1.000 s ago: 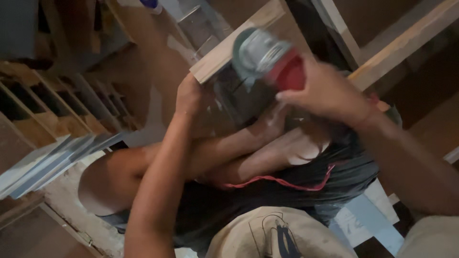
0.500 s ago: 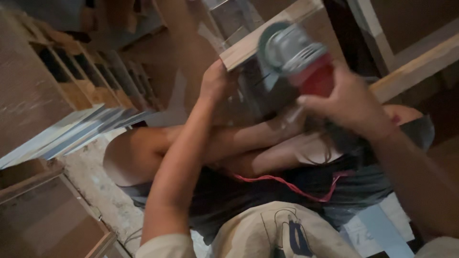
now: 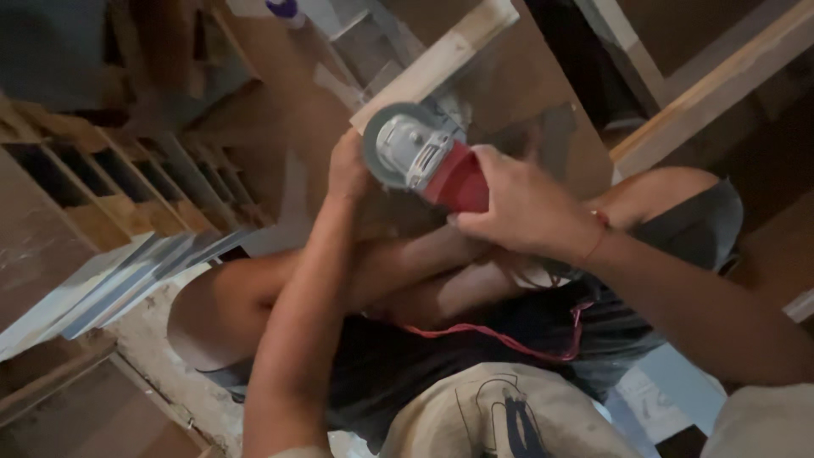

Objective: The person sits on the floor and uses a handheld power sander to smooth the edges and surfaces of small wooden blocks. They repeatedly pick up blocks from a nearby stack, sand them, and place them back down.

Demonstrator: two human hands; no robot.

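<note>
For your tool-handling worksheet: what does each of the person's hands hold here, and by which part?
The right hand grips the angle grinder by its red body. The left hand presses on the dark panel beside the disc; a firm grasp cannot be told.

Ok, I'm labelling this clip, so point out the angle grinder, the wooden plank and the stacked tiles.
angle grinder [image 3: 462, 182], head view, on its red body.
wooden plank [image 3: 441, 59], head view, on its pale top face.
stacked tiles [image 3: 110, 284], head view, on the fanned grey edges.
</note>
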